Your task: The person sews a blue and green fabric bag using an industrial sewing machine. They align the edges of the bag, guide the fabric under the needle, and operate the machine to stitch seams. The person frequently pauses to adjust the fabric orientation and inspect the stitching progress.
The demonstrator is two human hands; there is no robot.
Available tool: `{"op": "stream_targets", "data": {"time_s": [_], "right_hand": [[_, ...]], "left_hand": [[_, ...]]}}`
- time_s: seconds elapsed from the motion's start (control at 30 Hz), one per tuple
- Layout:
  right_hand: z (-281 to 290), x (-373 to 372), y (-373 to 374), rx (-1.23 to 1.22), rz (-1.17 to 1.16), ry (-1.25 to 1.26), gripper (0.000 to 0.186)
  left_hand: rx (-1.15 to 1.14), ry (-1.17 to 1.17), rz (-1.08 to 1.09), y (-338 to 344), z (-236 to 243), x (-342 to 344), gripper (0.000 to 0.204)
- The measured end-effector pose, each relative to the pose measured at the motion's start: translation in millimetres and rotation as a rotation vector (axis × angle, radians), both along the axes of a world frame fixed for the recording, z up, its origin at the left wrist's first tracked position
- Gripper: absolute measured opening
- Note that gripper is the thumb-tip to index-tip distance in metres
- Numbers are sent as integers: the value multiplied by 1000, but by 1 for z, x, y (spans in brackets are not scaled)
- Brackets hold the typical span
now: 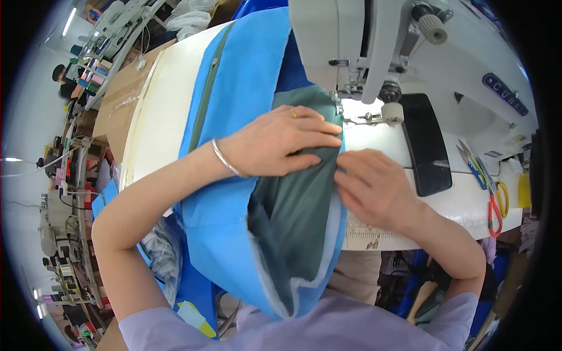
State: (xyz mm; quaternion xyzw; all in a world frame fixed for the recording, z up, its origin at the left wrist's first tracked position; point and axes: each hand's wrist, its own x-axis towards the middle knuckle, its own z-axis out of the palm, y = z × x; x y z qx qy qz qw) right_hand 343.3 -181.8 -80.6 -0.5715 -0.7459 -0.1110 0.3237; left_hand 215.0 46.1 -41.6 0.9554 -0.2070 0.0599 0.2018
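Note:
A large piece of bright blue fabric (216, 216) with a dark green lining (293, 216) lies over the sewing table and hangs off its front edge toward me. A green zipper (211, 82) runs along its far left part. My left hand (287, 140) lies flat on the lining, fingers stretched toward the fabric's right edge. My right hand (374, 181) pinches that edge, thumb and fingertips closed on it. Just beyond both hands, the presser foot (338, 105) of the white sewing machine (333, 35) stands at the fabric's edge.
On the table right of the machine lie a black phone (427, 146), scissors with red and yellow handles (493, 202) and a blue-handled tool (472, 167). A ruler strip (374, 234) marks the front edge. Cardboard (120, 108) is at the left; other machines (64, 234) stand farther off.

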Motion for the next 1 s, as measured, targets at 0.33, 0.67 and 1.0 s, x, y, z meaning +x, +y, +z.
{"op": "stream_targets", "data": {"time_s": [0.33,0.67,1.0], "right_hand": [[19,-85,-50,23,94,249,41],[47,-131,-47,-359,159,409,26],[55,-149,-61,62,264,562,20]], "left_hand": [[28,-137,684,-12,72,-131,13],[-303,182,1053,-24,48,-228,38],[-859,1256,248,-116,-14,-243,39]]}}
